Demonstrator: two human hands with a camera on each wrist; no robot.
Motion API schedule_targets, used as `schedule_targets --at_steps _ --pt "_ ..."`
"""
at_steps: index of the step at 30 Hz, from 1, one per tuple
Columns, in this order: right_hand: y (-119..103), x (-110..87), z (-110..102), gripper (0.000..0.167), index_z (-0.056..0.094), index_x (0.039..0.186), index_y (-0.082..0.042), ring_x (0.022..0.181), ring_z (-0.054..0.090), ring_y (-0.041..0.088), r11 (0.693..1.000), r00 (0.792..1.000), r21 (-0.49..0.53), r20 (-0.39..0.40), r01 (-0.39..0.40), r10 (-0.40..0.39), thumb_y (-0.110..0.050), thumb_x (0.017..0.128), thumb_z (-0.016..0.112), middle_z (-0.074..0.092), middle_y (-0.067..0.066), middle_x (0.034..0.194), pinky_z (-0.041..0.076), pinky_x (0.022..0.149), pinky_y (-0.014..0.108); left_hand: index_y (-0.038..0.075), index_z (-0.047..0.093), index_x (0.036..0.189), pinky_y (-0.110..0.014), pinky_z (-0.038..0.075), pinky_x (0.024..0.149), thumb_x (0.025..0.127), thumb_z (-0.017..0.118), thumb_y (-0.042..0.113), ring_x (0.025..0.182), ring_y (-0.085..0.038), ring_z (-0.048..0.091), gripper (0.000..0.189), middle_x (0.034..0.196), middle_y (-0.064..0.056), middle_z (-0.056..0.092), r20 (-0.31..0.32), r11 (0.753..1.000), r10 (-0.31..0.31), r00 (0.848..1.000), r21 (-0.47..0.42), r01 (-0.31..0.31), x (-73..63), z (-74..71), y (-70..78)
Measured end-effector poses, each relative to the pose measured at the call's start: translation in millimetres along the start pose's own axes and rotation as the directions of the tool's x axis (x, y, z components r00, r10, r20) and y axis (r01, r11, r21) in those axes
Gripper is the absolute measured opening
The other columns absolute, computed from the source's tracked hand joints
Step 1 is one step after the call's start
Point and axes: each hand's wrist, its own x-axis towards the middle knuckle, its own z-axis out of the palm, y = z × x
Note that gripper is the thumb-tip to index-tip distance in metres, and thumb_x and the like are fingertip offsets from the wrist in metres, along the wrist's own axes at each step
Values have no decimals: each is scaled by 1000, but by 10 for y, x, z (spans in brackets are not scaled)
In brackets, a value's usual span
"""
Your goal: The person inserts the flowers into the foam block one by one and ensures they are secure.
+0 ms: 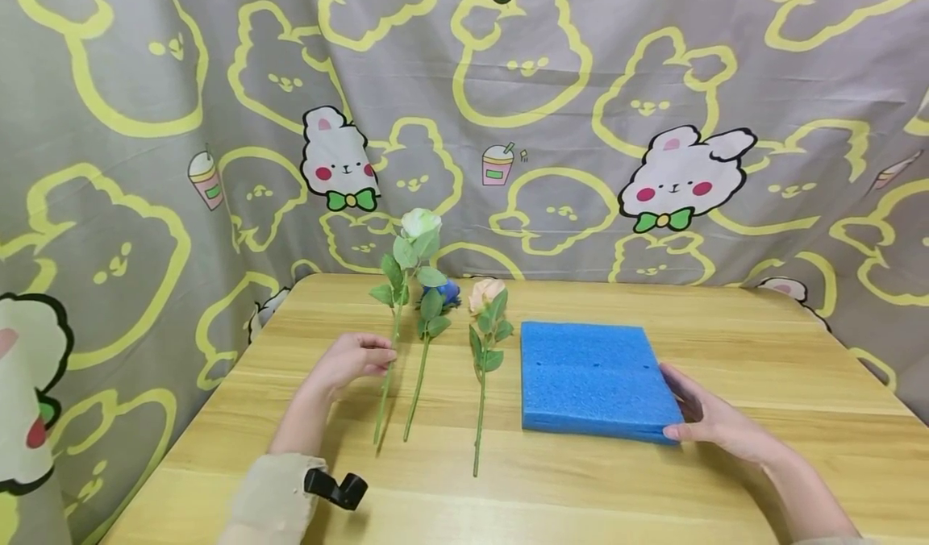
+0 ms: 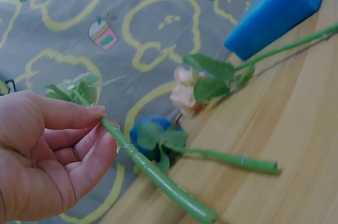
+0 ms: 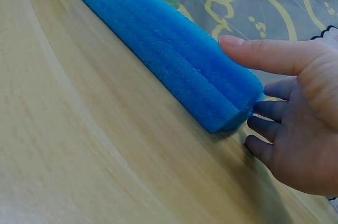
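A white rose (image 1: 420,222) with a long green stem is in my left hand (image 1: 357,359), which pinches the stem between thumb and fingers. In the left wrist view the stem's lower end (image 2: 198,209) points away from the hand. To the right of it, a blue rose (image 1: 441,293) and a pale pink rose (image 1: 486,295) lie on the table. My right hand (image 1: 726,426) rests at the right side of a thick blue foam block (image 1: 591,380). Its thumb lies at the near corner, and its fairly straight fingers (image 3: 272,109) touch the block's end.
The wooden table (image 1: 406,505) reaches back to a grey curtain (image 1: 551,110) printed with yellow outlines and white rabbits. A black bracket (image 1: 337,488) sticks out from the left sleeve (image 1: 276,497). The foam block stands right of the pink rose.
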Motion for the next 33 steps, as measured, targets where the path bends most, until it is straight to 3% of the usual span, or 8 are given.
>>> schedule_targets --at_steps 9,16,22,25,29,33 --pt "3 0 -3 84 -1 143 11 115 25 -22 1000 1000 -3 -5 -3 3 0 86 60 -5 37 145 28 90 4 -15 54 101 -29 55 71 87 58 -1 73 -16 59 20 83 -8 59 47 998 41 998 -43 -39 63 240 116" --pt "4 0 -8 84 -2 142 12 115 25 -23 1000 1000 7 -1 0 0 0 86 60 -6 38 144 27 91 4 -17 56 101 -29 55 71 88 59 -1 73 -18 60 21 88 -15 60 73 996 76 994 -51 -73 104 436 214" --pt "10 -9 -8 85 -3 142 12 114 25 -23 1000 1000 19 2 -1 1 2 86 60 -6 38 144 28 90 4 -12 60 97 -31 55 72 88 59 1 71 -14 59 16 85 -10 60 105 992 121 987 -33 -118 152 603 348" --pt "7 -14 -3 84 -3 142 12 113 26 -23 1000 1000 30 10 4 -4 3 86 59 -7 39 143 28 90 4 -11 60 95 -32 55 73 89 59 2 73 -17 59 14 86 -13 59 118 990 141 983 -23 -139 170 686 424" --pt "6 -14 0 84 -4 141 13 113 25 -23 999 1000 39 16 -5 5 2 87 59 -8 39 143 28 90 3 -13 60 98 -33 55 72 89 59 3 73 -18 61 18 88 -15 60 119 986 164 979 -25 -162 203 798 504" --pt "14 -8 -4 84 -4 141 13 113 25 -23 999 1000 37 12 -23 23 0 87 59 -9 38 144 27 91 4 -13 61 102 -33 56 70 88 60 2 71 -18 63 21 83 -9 62 109 981 192 975 -42 -188 247 905 555"
